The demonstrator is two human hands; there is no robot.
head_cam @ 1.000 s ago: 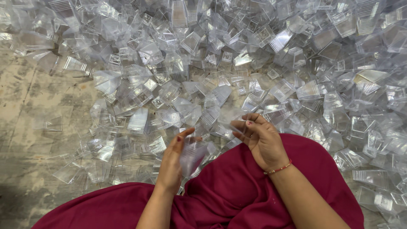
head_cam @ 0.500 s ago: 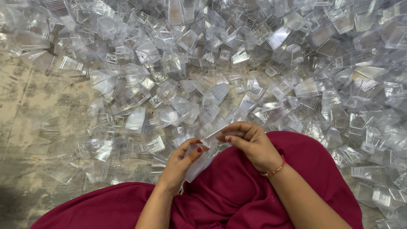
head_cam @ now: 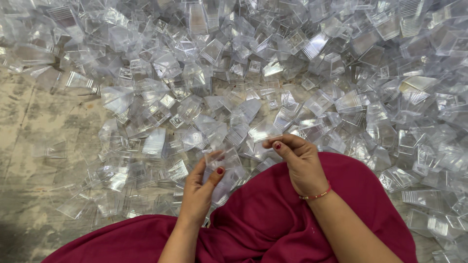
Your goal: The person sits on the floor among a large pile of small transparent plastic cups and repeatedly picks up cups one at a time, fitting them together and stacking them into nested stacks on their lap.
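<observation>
My left hand [head_cam: 199,189] pinches a small clear plastic cup [head_cam: 218,158] between thumb and fingers, low in the middle of the view. My right hand [head_cam: 301,163], with a red bead bracelet [head_cam: 317,196] at the wrist, grips another clear plastic piece [head_cam: 263,132] just above its fingertips. Both hands hover over my lap, which is covered in dark red cloth [head_cam: 273,214]. The two pieces are a little apart.
A huge heap of clear plastic cups [head_cam: 273,63] fills the floor ahead and to the right. Scattered cups thin out on the left, where worn grey concrete floor [head_cam: 34,146] shows.
A moment ago both hands met around one clear piece in front of me. Now they have drawn apart, each holding a clear piece, the left lower and the right higher.
</observation>
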